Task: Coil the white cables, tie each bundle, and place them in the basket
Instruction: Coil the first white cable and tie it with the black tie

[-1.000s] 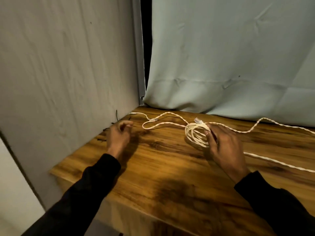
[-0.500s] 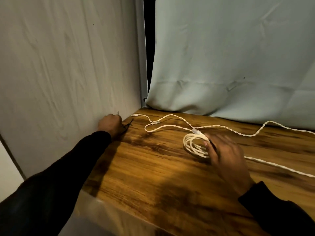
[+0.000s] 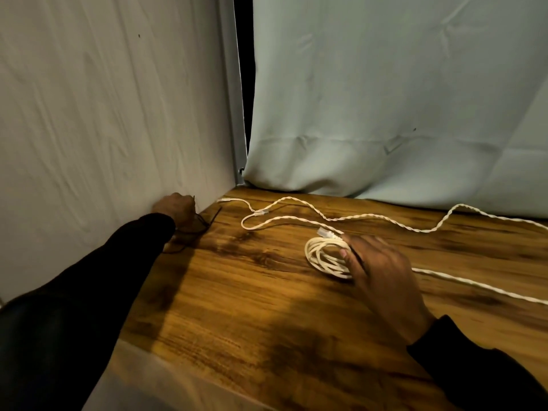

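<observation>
One coil [image 3: 327, 258] of white cable lies finished on the wooden table [image 3: 252, 321], pinned flat under the right hand [image 3: 382, 271], whose fingers press down on its right side rather than wrap it. The big change is on the left: a second ago the left hand [image 3: 175, 207] sat open on the tabletop, and now it has reached to the far-left corner against the white panel [image 3: 103, 129], fist closed over a cluster of thin black ties [image 3: 204, 225]. How many strands it actually grips, there's no telling. That reads as the switch from coiling to tying. A second, loose white cable [image 3: 355, 216] snakes along the far edge, uncoiled, and another length [image 3: 474, 284] trails off right. No basket in view.
</observation>
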